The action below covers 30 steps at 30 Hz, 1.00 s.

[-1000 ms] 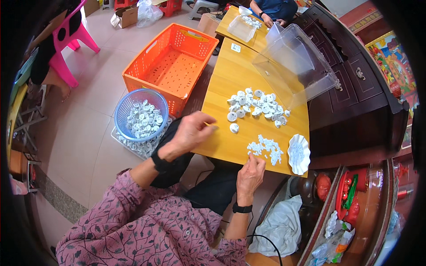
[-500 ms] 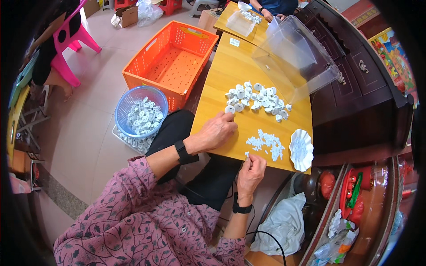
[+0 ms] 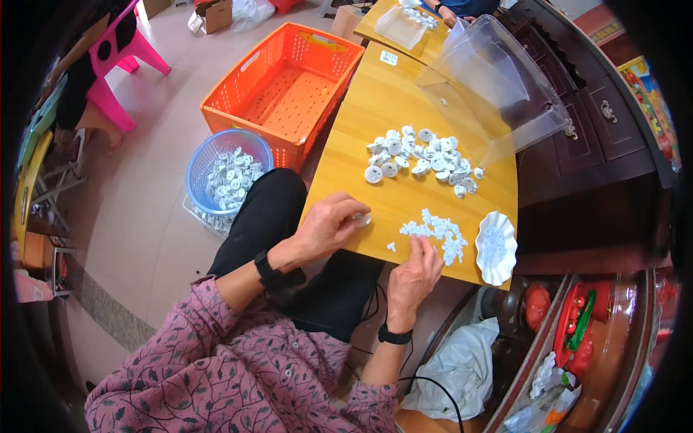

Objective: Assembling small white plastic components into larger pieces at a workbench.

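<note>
My left hand [image 3: 332, 229] is over the table's near left edge. Its fingers are closed on a white round plastic piece [image 3: 364, 220], mostly covered by the fingertips. The fingertips of my right hand [image 3: 413, 285] are pressed together at the near side of a heap of tiny white plastic parts [image 3: 451, 242]; whatever they pinch is hidden. One small white part [image 3: 391, 247] lies apart between my hands. Farther back spreads a group of white round plastic pieces [image 3: 438, 157], discs with short projections.
A fluted white dish [image 3: 504, 270] of tiny parts stands at the right edge of the wooden table [image 3: 346, 155]. Behind it is a clear plastic bin [image 3: 538, 137]. A blue basket [image 3: 193, 173] and an orange crate [image 3: 216, 112] sit left. Another person's hand [image 3: 447, 14] is at the far end.
My left hand has drawn back from the group of round pieces, bringing one along. My right hand has moved to the heap, and a small part now lies alone on the table.
</note>
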{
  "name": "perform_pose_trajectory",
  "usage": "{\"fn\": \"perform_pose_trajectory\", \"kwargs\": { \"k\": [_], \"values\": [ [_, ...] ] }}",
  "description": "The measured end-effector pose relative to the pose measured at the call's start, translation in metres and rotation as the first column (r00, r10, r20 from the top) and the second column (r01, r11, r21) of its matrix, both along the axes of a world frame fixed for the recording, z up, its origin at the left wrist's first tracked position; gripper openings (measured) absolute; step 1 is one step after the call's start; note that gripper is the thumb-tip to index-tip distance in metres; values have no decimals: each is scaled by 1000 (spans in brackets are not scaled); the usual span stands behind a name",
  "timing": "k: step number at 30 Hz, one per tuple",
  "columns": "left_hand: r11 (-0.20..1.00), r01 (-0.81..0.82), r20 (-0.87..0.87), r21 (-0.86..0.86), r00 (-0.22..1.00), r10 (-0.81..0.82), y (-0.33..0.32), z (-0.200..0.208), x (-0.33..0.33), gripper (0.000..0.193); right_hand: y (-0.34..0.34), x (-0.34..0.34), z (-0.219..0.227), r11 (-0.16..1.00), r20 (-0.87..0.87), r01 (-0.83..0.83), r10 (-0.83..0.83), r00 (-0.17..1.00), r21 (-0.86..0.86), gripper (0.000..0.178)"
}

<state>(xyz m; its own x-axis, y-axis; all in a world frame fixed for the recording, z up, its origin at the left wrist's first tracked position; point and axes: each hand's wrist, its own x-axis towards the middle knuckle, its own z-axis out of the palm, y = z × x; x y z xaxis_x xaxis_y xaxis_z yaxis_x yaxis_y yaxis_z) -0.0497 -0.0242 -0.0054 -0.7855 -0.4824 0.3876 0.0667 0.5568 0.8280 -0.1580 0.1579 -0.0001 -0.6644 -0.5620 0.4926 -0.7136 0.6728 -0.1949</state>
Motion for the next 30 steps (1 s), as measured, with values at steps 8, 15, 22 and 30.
{"fn": "perform_pose_trajectory", "kwargs": {
  "k": [8, 15, 22, 30],
  "values": [
    [479, 189, -156, 857, 982, -108, 11, 6, 25, 24, 1, -6, -4, 948, 233, -137, 207, 950, -286, 31],
    [408, 190, -163, 893, 982, -99, 10, 4, 38, 27, 5, 16, 2, 979, 161, -167, 185, 970, -120, 26],
    [342, 274, -224, 899, 958, -180, 24, -4, 50, 28, 9, 25, -1, 983, 10, -179, 179, 984, 36, 24],
    [351, 294, -224, 889, 948, -227, 21, -8, 57, 28, 12, 23, -8, 981, 3, -194, 194, 981, -8, 11]
  ]
}}
